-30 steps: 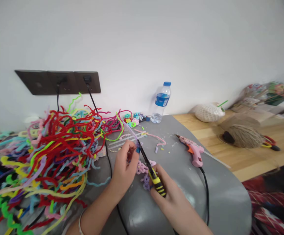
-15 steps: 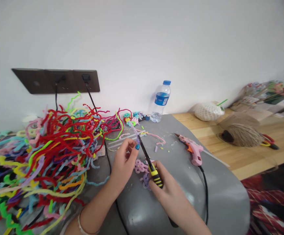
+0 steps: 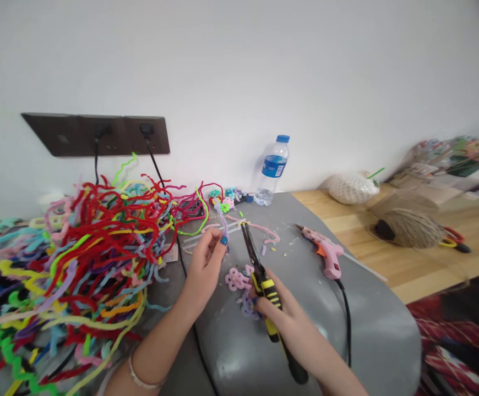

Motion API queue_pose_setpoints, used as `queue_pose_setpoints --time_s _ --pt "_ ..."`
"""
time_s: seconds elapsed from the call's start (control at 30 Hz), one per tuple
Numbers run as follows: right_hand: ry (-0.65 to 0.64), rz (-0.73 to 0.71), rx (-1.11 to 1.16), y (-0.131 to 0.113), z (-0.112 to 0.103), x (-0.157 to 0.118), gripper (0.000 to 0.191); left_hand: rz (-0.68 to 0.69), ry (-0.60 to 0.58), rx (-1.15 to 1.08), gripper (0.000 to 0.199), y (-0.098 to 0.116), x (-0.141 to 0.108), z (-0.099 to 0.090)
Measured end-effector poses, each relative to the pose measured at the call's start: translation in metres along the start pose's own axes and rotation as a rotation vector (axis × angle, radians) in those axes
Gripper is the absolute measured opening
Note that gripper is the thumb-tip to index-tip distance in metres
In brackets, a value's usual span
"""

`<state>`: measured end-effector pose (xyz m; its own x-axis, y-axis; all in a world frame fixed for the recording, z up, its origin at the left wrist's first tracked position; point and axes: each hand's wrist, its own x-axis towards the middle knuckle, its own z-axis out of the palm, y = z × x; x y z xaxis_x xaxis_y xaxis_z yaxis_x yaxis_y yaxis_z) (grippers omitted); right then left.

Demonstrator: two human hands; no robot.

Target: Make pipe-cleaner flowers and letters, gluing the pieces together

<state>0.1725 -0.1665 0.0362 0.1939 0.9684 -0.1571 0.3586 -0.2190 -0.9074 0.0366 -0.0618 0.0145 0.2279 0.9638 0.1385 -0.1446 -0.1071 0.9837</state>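
Note:
Pinched between thumb and fingers of my left hand is a short lilac pipe cleaner, its free end pointing up and away. My right hand grips black-and-yellow pliers by the handles. Their jaws are slightly parted and stand just right of the pipe cleaner, apart from it. Under and left of the pliers lie a pink pipe-cleaner flower and a purple one, the latter partly hidden by my right hand.
A big tangle of coloured pipe cleaners fills the left side. A pink glue gun lies at right, its cord running forward. Behind stand a water bottle and small coloured flowers. A twine bundle rests on the wooden surface.
The pliers have come away from the lilac pipe cleaner toward the right, and their jaws and handles have spread. My left hand has shifted slightly left and down with the pipe cleaner.

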Motion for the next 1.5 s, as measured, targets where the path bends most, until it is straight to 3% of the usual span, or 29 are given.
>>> queue_pose_setpoints --time_s 0.17,0.53,0.7,1.0,1.23,1.5 --pt "-0.11 -0.027 -0.058 0.006 -0.02 -0.001 0.028 0.018 -0.155 0.015 0.03 0.004 0.0 -0.003" --pt "-0.199 -0.084 -0.058 -0.004 -0.041 -0.003 0.043 -0.002 -0.336 0.046 0.025 0.012 0.003 -0.007" --pt "-0.202 -0.103 -0.081 -0.003 -0.044 -0.003 0.039 0.025 -0.355 0.072 0.021 0.008 0.004 -0.01" --pt "-0.291 -0.031 -0.135 -0.002 -0.05 -0.005 0.05 0.027 -0.397 0.086 0.016 0.007 0.004 -0.012" --pt "-0.277 -0.081 -0.133 -0.002 -0.051 -0.005 0.054 0.01 -0.414 0.074 0.017 0.006 0.004 -0.013" --pt "-0.21 -0.1 -0.11 0.005 -0.042 -0.004 0.031 0.0 -0.388 0.104 0.013 0.007 0.004 -0.013"
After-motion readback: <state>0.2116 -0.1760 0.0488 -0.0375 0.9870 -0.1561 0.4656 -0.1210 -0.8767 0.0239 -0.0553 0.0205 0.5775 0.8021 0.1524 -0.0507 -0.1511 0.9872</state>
